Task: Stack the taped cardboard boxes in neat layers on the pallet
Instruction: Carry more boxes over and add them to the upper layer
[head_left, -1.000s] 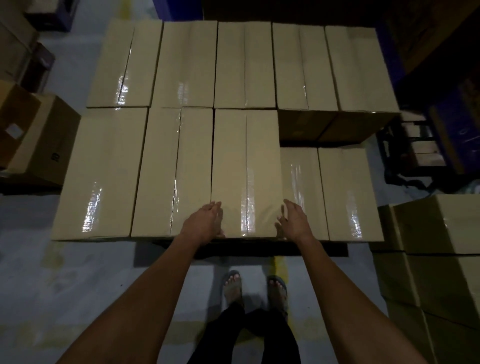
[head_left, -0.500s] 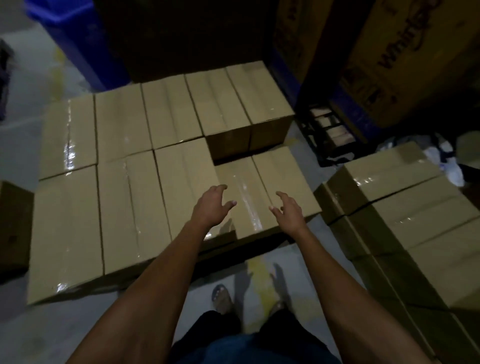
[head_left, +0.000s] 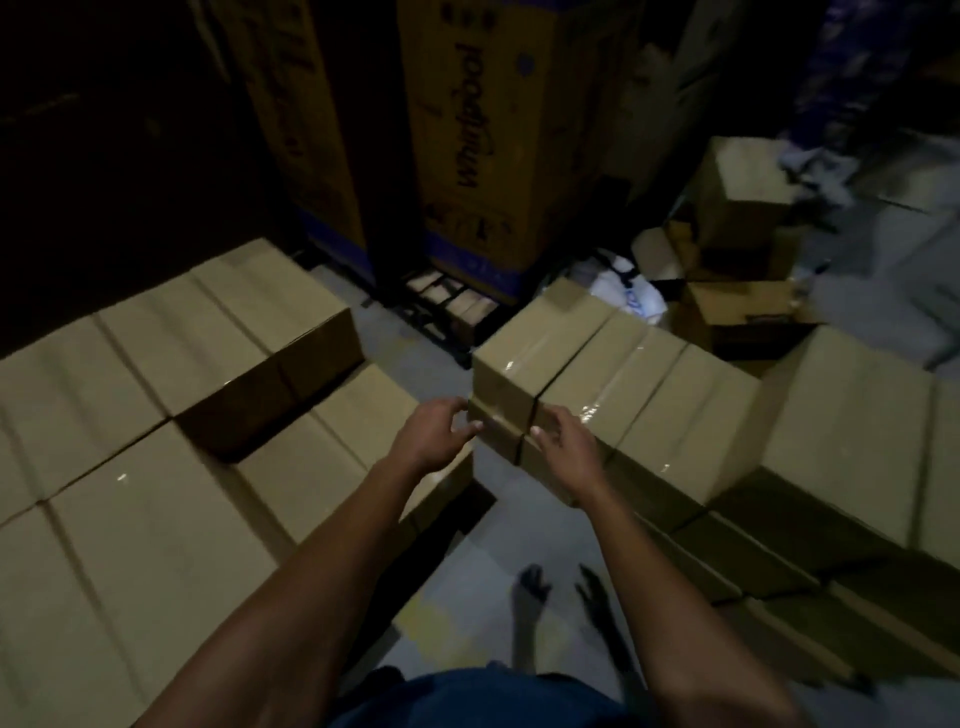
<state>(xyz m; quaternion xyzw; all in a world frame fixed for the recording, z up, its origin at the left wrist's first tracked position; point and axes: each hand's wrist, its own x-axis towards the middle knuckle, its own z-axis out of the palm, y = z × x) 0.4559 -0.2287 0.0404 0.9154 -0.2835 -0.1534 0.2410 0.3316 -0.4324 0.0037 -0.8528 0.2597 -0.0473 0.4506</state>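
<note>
Left hand (head_left: 434, 436) and right hand (head_left: 566, 441), fingers spread and empty, reach the end box (head_left: 511, 379); best gripped low at both corners.

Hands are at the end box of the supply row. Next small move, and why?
Probably close both hands on the end box and lift. The left hand and right hand flank its near end, fingers spread; the pallet stack has a lower gap.

Stacked boxes (head_left: 156, 415) left, loose box row (head_left: 623, 374) right.
</note>
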